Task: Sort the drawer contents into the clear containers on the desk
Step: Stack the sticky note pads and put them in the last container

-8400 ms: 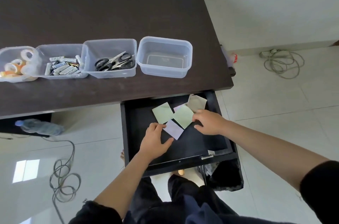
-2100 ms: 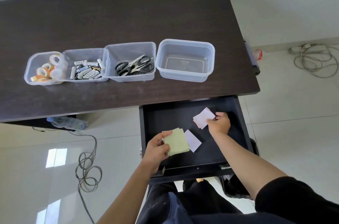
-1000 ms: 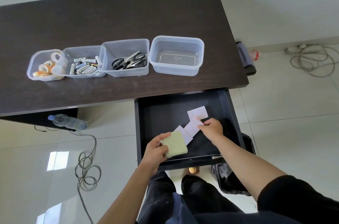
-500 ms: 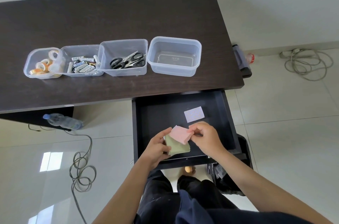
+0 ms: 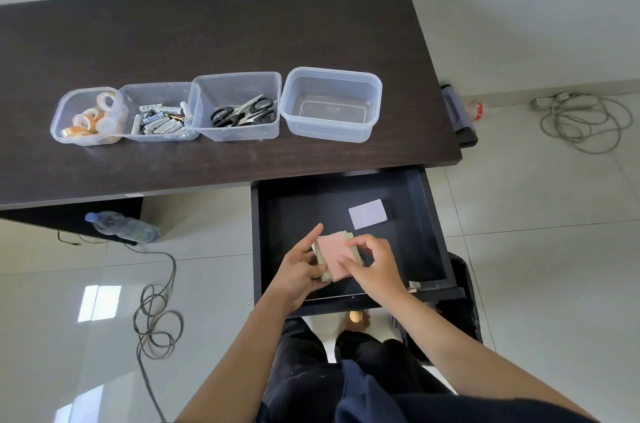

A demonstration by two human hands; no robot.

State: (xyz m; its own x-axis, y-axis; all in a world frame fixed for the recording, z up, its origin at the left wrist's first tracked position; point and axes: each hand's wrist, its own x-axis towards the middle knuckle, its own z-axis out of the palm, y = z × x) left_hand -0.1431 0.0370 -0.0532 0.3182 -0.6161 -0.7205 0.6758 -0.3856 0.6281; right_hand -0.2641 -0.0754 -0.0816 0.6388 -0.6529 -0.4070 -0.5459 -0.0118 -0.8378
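Both hands over open drawer [image 5: 426,232], near its front edge. Left hand [image 5: 298,266] grips stack of sticky-note pads [image 5: 337,258] from the left side, index finger extended upward, other fingers curled under. Right hand [image 5: 372,261] pinches pink pad on top of stack, squaring it against green pads below. One white pad [image 5: 367,213] lies loose on drawer floor toward the back-right corner, well apart from both hands. On the bench [image 5: 225,34], four clear containers in a row along the front edge: tape rolls [image 5: 86,116] in leftmost, batteries [image 5: 159,117] next, scissors [image 5: 244,111] third, rightmost container [image 5: 330,104] empty; judged the destination for pads. Assessment: stack not yet complete, last pad outstanding. Risks: stack is mixed sizes, edges misaligned, so pads may slide or fan out if right hand lets go before left grip tightens; a one-handed reach for the white pad could spill the stack back into drawer or over the front edge to the floor. Thin pad lying flat on drawer floor may resist pickup.
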